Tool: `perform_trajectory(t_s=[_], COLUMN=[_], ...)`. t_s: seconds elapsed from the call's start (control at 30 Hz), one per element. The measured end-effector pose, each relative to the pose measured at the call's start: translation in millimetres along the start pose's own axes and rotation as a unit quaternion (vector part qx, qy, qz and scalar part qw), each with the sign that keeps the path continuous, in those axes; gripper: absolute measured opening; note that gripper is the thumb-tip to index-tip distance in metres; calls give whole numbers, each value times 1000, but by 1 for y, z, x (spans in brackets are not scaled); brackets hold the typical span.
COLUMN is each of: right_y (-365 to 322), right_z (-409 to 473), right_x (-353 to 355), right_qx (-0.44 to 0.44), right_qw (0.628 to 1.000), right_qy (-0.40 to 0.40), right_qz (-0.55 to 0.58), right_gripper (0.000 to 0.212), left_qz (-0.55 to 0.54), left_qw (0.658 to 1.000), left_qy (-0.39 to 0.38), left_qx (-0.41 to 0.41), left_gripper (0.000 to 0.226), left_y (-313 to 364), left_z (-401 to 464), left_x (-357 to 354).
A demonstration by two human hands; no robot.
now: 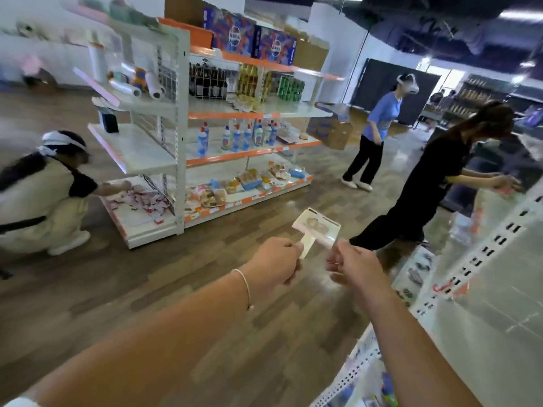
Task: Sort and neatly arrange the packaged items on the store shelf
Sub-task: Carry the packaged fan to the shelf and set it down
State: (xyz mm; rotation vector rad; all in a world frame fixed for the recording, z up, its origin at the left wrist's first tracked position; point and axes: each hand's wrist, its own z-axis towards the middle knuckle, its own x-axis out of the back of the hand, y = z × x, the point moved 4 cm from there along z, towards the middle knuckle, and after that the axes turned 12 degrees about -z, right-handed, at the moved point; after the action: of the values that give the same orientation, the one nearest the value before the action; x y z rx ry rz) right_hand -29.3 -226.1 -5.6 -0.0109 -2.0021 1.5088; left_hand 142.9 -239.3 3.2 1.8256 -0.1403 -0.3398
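Item: pale pink-and-cream carded package (pixel 316 230), in my hands.
My left hand (pixel 274 263) is pinching its lower end; my right hand (pixel 354 267) is hovering beside it, fingers loosely curled, holding nothing.

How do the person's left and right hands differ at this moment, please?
The left hand pinches the packaged item by its lower end; the right hand is loosely curled beside it, apparently holding nothing. The left wrist wears a thin bracelet; the right wrist is bare. Both reach forward.

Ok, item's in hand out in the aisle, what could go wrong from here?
1. The left hand pinches only the tip of the packaged item; the right hand looks off it, so it could drop.
2. A person in black stands close ahead at the near shelf; reaching in risks a bump.
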Motion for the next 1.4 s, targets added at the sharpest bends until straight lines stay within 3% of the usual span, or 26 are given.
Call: perform_trajectory(t_s=[0.37, 0.77, 1.03, 1.4], right_y=[-102, -141, -176, -213], right_z=[68, 188, 340, 531], right_x=[-141, -217, -205, -172], right_qx=[-20, -30, -7, 10], right_qw=[987, 973, 975, 980], right_qy=[-84, -156, -135, -103], right_qz=[138, 170, 177, 171], right_gripper=[10, 15, 11, 9], left_qz=[128, 232, 207, 95], left_qw=[991, 972, 977, 989], left_qy=[27, 32, 48, 113], left_qx=[-4, -9, 13, 19], left_gripper=[28, 28, 36, 22], left_y=[50, 65, 109, 172], left_z=[83, 202, 361, 553], left_x=[130, 183, 169, 154])
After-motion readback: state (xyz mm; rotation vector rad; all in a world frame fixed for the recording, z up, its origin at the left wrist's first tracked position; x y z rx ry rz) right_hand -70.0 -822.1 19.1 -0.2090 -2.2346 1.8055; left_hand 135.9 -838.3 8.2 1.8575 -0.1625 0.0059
